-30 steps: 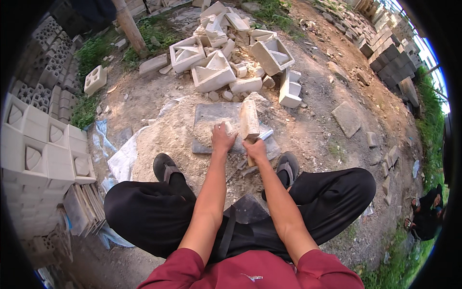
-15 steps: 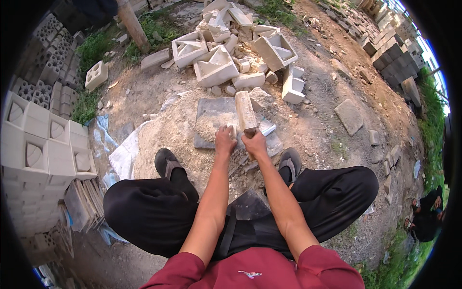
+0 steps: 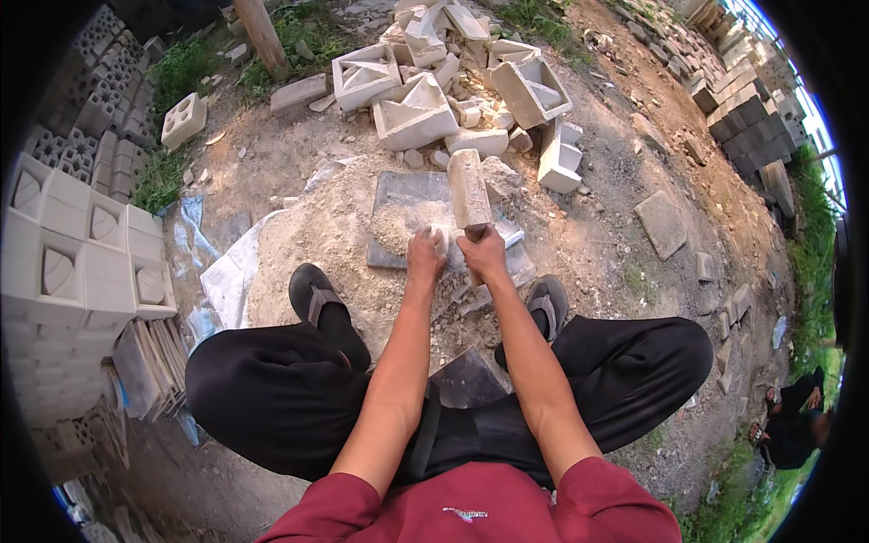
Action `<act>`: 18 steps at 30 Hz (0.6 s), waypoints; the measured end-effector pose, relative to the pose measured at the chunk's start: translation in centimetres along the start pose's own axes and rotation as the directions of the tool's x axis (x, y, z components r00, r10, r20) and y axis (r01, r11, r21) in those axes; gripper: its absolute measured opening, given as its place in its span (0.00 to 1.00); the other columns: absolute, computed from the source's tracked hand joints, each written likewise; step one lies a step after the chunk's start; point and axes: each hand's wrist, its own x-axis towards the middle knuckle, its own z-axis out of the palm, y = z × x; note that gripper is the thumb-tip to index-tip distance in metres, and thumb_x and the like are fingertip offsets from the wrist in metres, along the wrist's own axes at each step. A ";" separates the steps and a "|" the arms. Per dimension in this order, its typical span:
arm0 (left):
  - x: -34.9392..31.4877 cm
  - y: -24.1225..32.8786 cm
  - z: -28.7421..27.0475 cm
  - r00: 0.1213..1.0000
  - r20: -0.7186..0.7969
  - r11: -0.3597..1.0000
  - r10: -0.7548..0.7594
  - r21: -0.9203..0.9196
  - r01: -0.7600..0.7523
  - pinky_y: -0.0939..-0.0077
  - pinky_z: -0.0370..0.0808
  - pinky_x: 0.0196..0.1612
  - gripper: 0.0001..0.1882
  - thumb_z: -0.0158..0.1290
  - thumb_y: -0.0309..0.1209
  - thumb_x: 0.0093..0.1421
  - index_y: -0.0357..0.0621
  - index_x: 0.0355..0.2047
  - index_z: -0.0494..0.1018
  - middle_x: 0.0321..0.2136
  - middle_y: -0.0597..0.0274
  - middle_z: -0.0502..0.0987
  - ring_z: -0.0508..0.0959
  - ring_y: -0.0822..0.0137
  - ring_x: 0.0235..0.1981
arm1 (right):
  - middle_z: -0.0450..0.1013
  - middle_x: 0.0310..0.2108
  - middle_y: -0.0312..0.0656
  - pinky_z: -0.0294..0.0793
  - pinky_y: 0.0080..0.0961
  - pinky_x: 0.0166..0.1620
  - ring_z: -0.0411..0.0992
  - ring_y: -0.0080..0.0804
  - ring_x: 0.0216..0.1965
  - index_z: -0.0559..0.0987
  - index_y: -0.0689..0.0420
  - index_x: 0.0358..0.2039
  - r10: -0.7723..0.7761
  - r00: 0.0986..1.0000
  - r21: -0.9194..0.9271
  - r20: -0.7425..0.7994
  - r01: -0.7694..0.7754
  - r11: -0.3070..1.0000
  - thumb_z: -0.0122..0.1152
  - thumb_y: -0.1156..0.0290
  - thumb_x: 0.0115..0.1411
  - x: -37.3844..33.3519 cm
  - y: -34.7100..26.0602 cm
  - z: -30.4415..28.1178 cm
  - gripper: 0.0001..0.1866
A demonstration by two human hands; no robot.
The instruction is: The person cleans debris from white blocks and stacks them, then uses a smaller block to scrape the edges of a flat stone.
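Observation:
My right hand [image 3: 482, 253] is wrapped round the handle of a wooden mallet [image 3: 470, 192], its thick, dusty head pointing away from me. Just to its left, my left hand [image 3: 425, 254] has its fingers closed on a small pale block chunk [image 3: 441, 233], mostly hidden by the fingers. Both hands are over a dark flat slab [image 3: 409, 185] lying on the ground between my feet. Pale crushed grit [image 3: 396, 226] covers part of the slab. The mallet head hangs over the slab's right side; whether it touches anything, I cannot tell.
A heap of broken cream blocks [image 3: 415, 116] lies beyond the slab. Pale rubble dust [image 3: 299, 235] spreads to the left, beside a white sheet [image 3: 237, 271]. Stacked moulded blocks [image 3: 63, 258] stand at far left. Another person [image 3: 797, 416] sits at the far right edge.
The view has shifted slightly, so the slab and heap appear a little higher. Both hands keep their grips, and the mallet has moved very little relative to the slab.

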 end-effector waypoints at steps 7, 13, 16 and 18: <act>0.2 2.3 0.0 1.000 -0.006 0.999 -0.019 -0.039 0.018 0.65 0.68 0.58 0.25 0.60 0.23 0.42 0.43 0.46 0.78 0.52 0.44 0.71 0.72 0.48 0.54 | 0.77 0.32 0.56 0.76 0.36 0.42 0.77 0.52 0.38 0.77 0.66 0.37 0.013 0.998 -0.367 0.057 0.009 0.930 0.66 0.60 0.43 0.3 3.0 -0.2 0.24; 0.1 1.1 0.3 0.999 -0.029 0.993 -0.024 -0.119 0.020 0.66 0.67 0.59 0.26 0.60 0.23 0.43 0.43 0.47 0.77 0.54 0.44 0.71 0.71 0.50 0.55 | 0.78 0.32 0.54 0.77 0.33 0.41 0.78 0.46 0.36 0.78 0.68 0.35 0.012 0.998 0.012 0.064 -0.013 1.000 0.68 0.59 0.43 1.8 1.8 -0.9 0.25; -0.3 0.3 0.5 0.999 -0.047 0.989 -0.016 -0.147 0.009 0.67 0.67 0.59 0.26 0.61 0.24 0.43 0.43 0.48 0.77 0.54 0.46 0.71 0.71 0.51 0.56 | 0.79 0.33 0.53 0.77 0.33 0.41 0.79 0.44 0.36 0.78 0.67 0.36 0.017 0.997 0.067 0.069 -0.022 0.997 0.68 0.60 0.43 1.9 0.8 -0.9 0.25; -0.2 0.3 0.7 0.999 -0.034 0.985 -0.038 -0.169 0.032 0.67 0.68 0.59 0.27 0.61 0.25 0.43 0.44 0.48 0.76 0.55 0.47 0.71 0.71 0.51 0.56 | 0.79 0.33 0.53 0.77 0.32 0.42 0.78 0.44 0.37 0.78 0.67 0.37 -0.010 0.998 0.078 0.065 0.005 0.997 0.68 0.59 0.43 1.7 0.9 -0.7 0.25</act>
